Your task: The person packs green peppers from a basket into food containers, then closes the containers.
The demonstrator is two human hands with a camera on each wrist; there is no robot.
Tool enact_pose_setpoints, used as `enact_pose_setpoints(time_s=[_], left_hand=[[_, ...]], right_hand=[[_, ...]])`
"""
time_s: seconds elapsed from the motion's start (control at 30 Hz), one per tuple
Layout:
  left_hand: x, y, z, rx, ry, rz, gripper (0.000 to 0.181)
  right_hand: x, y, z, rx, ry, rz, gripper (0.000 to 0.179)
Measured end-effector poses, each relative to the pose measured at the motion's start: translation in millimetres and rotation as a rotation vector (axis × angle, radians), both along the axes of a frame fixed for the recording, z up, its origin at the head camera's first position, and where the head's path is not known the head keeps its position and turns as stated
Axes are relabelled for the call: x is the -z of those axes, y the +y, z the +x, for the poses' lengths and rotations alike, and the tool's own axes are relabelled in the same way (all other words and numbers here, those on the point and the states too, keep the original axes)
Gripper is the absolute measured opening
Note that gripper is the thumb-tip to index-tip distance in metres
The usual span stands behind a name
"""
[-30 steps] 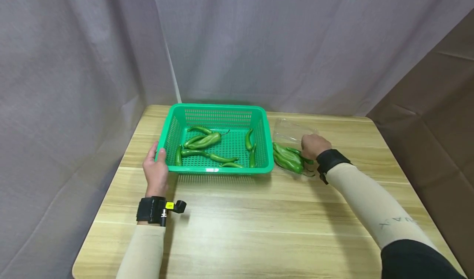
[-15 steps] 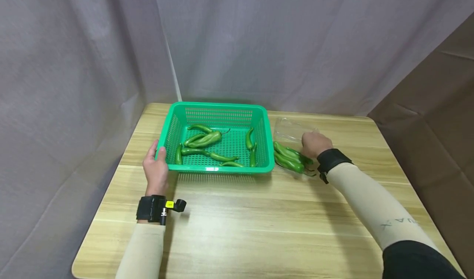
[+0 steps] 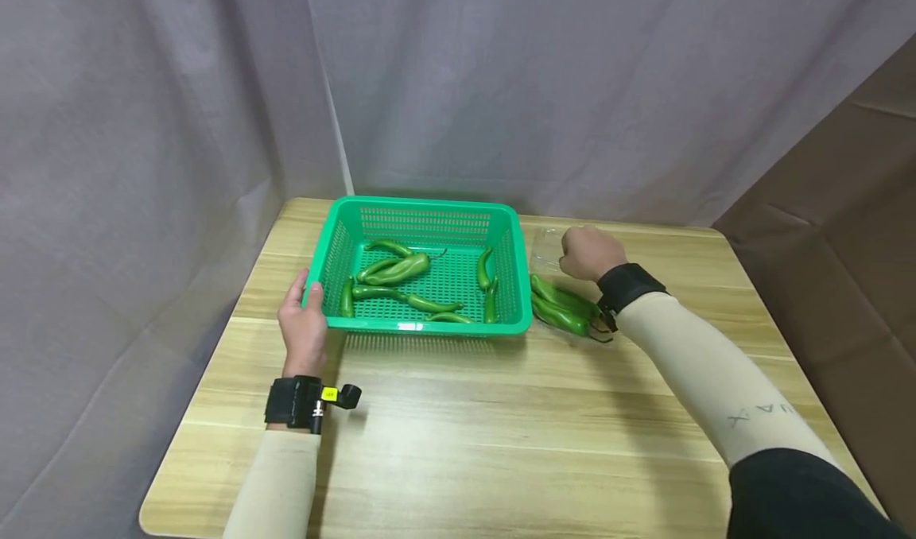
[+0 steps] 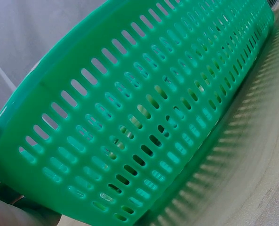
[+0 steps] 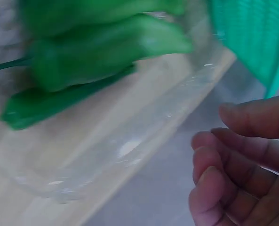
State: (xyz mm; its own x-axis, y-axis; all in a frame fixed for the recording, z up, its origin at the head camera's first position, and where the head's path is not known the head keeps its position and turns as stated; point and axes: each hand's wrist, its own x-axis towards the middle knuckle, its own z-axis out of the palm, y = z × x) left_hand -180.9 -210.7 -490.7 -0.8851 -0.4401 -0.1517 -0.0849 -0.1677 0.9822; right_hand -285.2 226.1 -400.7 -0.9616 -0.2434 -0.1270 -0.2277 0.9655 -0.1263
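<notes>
My left hand (image 3: 304, 332) grips the green plastic basket (image 3: 422, 327) at its front left corner, thumb over the rim. Several green peppers lie in the basket, among them a larger pale one (image 3: 401, 269). To its right, a clear plastic box (image 3: 547, 246) holds more peppers (image 3: 568, 304), big ones beside a slim dark one (image 5: 59, 106). Over the far part of this box hovers my right hand (image 3: 592, 253), holding nothing. In the right wrist view its fingers (image 5: 210, 188) are loosely curled, with the thumb a little apart.
Everything stands on a light wooden table (image 3: 458, 436). A grey curtain (image 3: 501, 86) hangs behind the far edge, and a brown cloth (image 3: 844, 205) hangs on the right. The basket's right wall is close beside the clear box.
My right hand has lifted from the peppers and moved left and away from me, over the back of the clear box. The left hand keeps its hold on the basket.
</notes>
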Motion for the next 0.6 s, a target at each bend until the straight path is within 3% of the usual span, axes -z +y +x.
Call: enact_pose_setpoints(time_s=[0.17,0.27,0.4,0.6], left_hand=[[-1.4,0.4,-0.1,-0.004,-0.006,0.002,0.052],[-2.1,0.3,-0.6,-0.007,-0.005,0.002,0.052],[-2.1,1.3,-1.5,-0.007,0.003,0.015,0.052],[-2.1,1.6,-2.5,-0.007,-0.004,0.019,0.052]], right_hand=[[-15.3,-37,-6.0,-0.075,0.133,-0.014,0.039],[-20.9,-63,-7.0,-0.13,0.145,-0.024,0.041],[-21.4,-96,-6.0,-0.21,0.056,-0.037,0.042],[-16.0,-133,-3.9,-0.322,-0.191,0.054,0.041]])
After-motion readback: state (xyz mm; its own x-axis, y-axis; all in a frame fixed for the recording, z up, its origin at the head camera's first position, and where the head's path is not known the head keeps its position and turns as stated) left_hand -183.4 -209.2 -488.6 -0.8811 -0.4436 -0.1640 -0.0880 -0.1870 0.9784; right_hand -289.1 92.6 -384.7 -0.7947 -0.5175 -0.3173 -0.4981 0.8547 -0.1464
